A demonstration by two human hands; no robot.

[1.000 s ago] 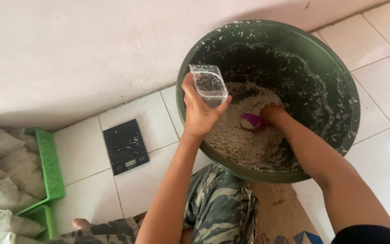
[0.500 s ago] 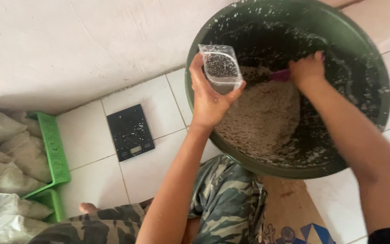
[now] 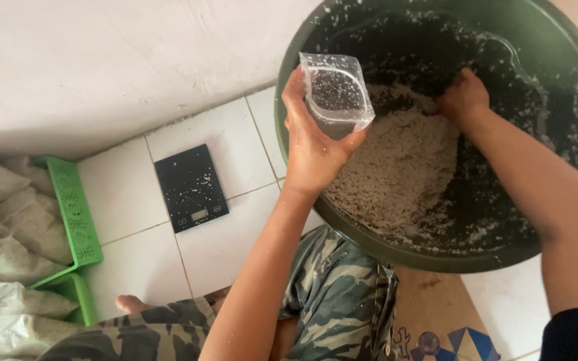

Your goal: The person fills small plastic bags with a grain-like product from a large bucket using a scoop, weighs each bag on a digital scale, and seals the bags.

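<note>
My left hand (image 3: 312, 150) holds a small clear plastic pouch (image 3: 335, 93) open-side up over the near rim of a big dark green tub (image 3: 436, 257). The tub holds a heap of pale crumbly grain mix (image 3: 396, 167), with bits stuck to its inner walls. My right hand (image 3: 463, 99) reaches into the tub at the far side of the heap, fingers curled down into the mix. Whatever it grips is hidden under the hand.
A black digital kitchen scale (image 3: 190, 187) lies on the white floor tiles left of the tub. A green plastic basket (image 3: 71, 220) with several filled clear bags (image 3: 1, 220) stands at the far left. My camouflage trousers (image 3: 332, 301) and a piece of cardboard (image 3: 436, 314) are below.
My right hand has moved from the middle of the heap to its far side, and the purple thing seen in it earlier is now hidden. The pouch stays in my left hand.
</note>
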